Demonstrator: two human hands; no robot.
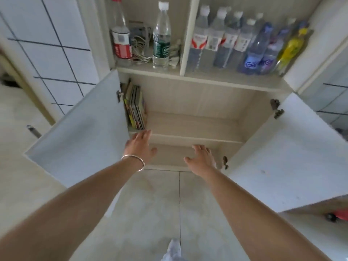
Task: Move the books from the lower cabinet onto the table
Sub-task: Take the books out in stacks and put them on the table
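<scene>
Both arms stretched fwd & down toward the lower cabinet (188, 102), doors swung wide open: left door (81, 132), right door (286, 153). Left hand (140, 146), palm down, fingers straight & loosely spread, tips just at the front edge of the cabinet's middle shelf (195, 137), right below the books (134, 108); grip spread, holding nothing, not touching the books as far as can be told. Thin metal bangle (133, 162) on the left wrist. Right hand (202, 157) lower & to the right, palm down, fingers spread, thumb out to the left, in front of the bottom compartment; grip spread, holding nothing. Books stand upright, slightly tilted, packed against the left wall on the middle shelf, spines facing out, mixed colours; titles too blurred to read. Above the cabinet, open shelving w/ 2 bays. Left bay: clear bottle w/ red label (120, 34), clear bottle w/ green label & white cap (161, 36), tangle of cables (140, 46) between & behind them. Right bay: row of water bottles (222, 38) w/ white caps, a blue-tinted bottle (258, 51) & a yellow bottle (291, 46) at the right end. Pale tiled floor (150, 204) below; a foot in a light shoe (174, 247) at bottom centre.
</scene>
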